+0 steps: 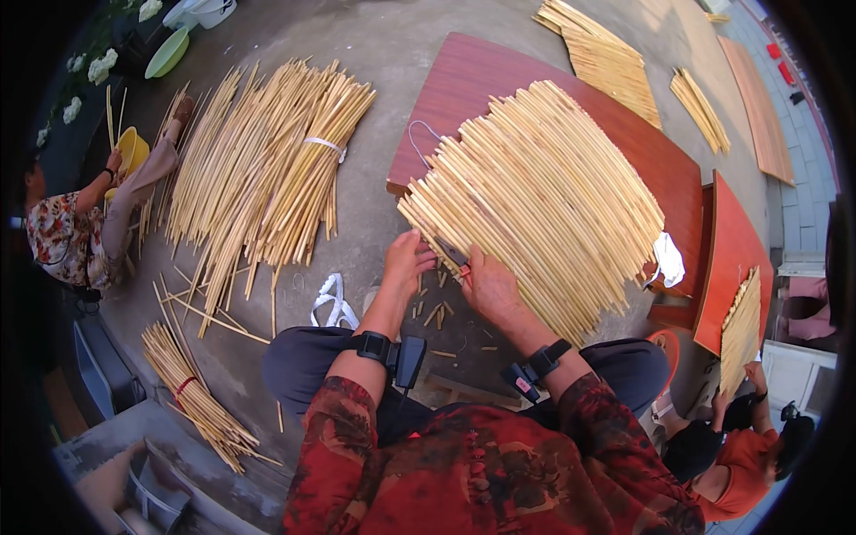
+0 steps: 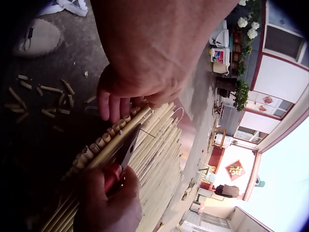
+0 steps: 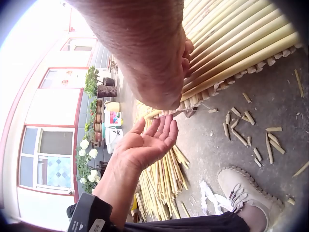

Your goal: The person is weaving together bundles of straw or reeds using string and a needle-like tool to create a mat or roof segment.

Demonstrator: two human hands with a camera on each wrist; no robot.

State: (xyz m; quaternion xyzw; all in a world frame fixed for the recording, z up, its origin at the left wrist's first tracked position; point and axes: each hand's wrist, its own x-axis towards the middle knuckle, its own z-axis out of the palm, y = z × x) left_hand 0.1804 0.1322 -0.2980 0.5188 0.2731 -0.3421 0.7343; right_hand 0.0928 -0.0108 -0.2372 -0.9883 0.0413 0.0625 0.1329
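A mat of pale reed stalks [image 1: 544, 187] lies before me over a reddish board. My right hand [image 1: 490, 285] grips red-handled pruning shears [image 2: 126, 151], their dark blades along the mat's near edge. Beside the blade tips is my left hand [image 1: 406, 259], at the mat's left corner. In the right wrist view the left hand [image 3: 152, 145] has its palm turned up and its fingers loosely extended, fingertips right at the stalk ends. Short cut pieces [image 3: 236, 137] lie scattered on the ground below the mat edge.
A large heap of stalks [image 1: 267, 169] and a tied bundle [image 1: 192, 392] lie on the left. White straps [image 1: 334, 303] are near my left knee, and a white cloth [image 1: 667, 260] hangs at the mat's right. One person sits at far left, another at lower right with a smaller mat [image 1: 740, 330].
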